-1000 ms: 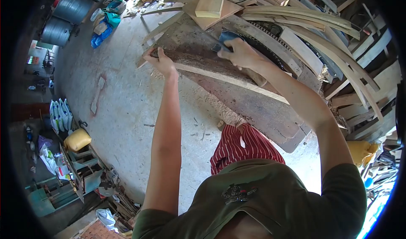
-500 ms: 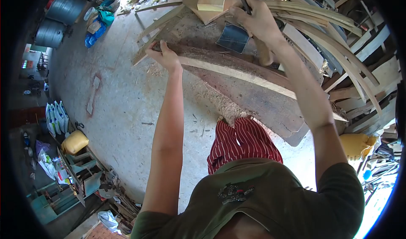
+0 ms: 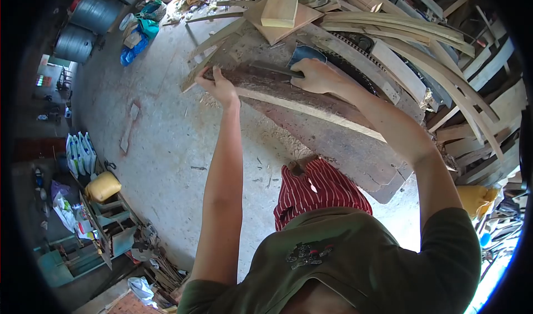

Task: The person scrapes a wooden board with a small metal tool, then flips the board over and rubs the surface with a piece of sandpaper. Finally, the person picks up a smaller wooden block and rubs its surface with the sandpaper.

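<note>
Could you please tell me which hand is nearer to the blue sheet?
The right hand is nearer, just beside the blue sheet and holding a dark tool; the left hand is farther off, at one end of the beam.

Upper centre of the frame: the left hand (image 3: pixel 223 87) holds one end of a long timber (image 3: pixel 311 109); the right hand (image 3: pixel 317 76) grips a dark, narrow tool (image 3: pixel 273 68) over it. Above, a pale block (image 3: pixel 279 11) rests on a flat board (image 3: pixel 275 33); curved wooden strips (image 3: pixel 383 18) span the upper right.
</note>
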Demonstrator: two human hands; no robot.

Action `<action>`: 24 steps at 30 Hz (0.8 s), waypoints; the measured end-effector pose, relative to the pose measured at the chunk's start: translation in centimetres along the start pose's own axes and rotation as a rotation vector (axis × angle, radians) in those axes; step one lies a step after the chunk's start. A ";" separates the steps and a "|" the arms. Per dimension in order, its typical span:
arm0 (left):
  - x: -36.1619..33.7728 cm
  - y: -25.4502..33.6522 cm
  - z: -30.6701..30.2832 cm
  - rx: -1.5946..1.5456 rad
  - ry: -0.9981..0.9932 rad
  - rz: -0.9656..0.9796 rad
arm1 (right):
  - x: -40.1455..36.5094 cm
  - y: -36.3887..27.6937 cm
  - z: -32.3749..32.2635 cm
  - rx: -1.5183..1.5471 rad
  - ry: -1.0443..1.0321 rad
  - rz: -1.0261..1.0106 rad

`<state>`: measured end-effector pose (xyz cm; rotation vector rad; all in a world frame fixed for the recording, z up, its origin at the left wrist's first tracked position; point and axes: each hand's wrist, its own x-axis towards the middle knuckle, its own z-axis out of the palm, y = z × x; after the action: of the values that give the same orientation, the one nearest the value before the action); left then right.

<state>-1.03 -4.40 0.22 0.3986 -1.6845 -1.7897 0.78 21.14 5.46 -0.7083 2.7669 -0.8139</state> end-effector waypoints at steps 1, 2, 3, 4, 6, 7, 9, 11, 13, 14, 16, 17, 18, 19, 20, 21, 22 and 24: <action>0.2 -0.3 -0.2 0.001 0.000 -0.003 | 0.6 -0.8 -1.1 0.186 -0.163 0.178; 0.3 -0.5 -0.4 0.004 -0.002 -0.001 | 1.1 -1.1 -1.8 0.190 -0.161 0.178; 0.4 -0.5 -0.5 0.035 0.003 -0.003 | 1.7 -1.0 -2.4 0.498 -0.157 0.221; 0.4 -0.3 -0.4 0.068 0.006 -0.004 | 2.4 -1.0 -3.0 0.810 -0.152 0.262; 0.2 0.4 -0.3 0.020 0.015 -0.050 | 4.3 -1.2 -4.6 0.927 -0.068 0.292; 0.1 0.4 -0.3 -0.037 0.024 -0.100 | 4.5 -1.3 -5.4 1.035 0.019 0.327; 0.3 0.0 -0.4 -0.031 0.007 -0.078 | 3.3 -0.6 -7.1 0.820 -0.068 0.246; 0.5 -0.1 -0.5 -0.034 -0.008 -0.055 | 1.3 0.1 -7.5 0.558 -0.212 0.153; 0.4 0.4 -0.2 -0.011 0.014 -0.045 | -0.7 0.6 -5.5 0.390 -0.367 0.234; 0.3 0.5 0.0 -0.010 0.013 -0.049 | -1.8 0.6 -4.7 0.362 -0.404 0.267; 0.2 0.6 -0.2 -0.022 0.020 -0.078 | -2.8 0.4 -3.7 0.425 -0.318 0.287; 0.2 0.7 -0.3 -0.018 0.020 -0.079 | -3.0 0.4 -3.4 0.483 -0.226 0.305; 0.4 0.4 -0.5 -0.014 0.016 -0.057 | -3.0 0.5 -3.0 0.487 -0.224 0.308; 0.6 0.0 -0.4 -0.014 0.010 -0.033 | -2.7 0.7 -2.8 0.396 -0.207 0.231; 0.7 -0.3 -0.4 -0.018 0.004 -0.032 | -2.5 1.0 -2.8 0.303 -0.190 0.154; 0.7 -0.4 -0.4 -0.019 -0.002 -0.029 | -2.7 0.8 -3.2 0.301 -0.186 0.154; 0.8 -0.5 -0.6 -0.019 -0.002 -0.025 | -2.7 0.7 -3.8 0.399 -0.158 0.204; 1.1 -0.9 -0.8 0.023 0.001 -0.009 | -2.5 0.4 -5.5 0.492 -0.142 0.246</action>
<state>-1.62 -5.73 -0.50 0.4180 -1.7062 -1.7782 1.24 25.23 9.95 -0.3112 2.3217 -1.2606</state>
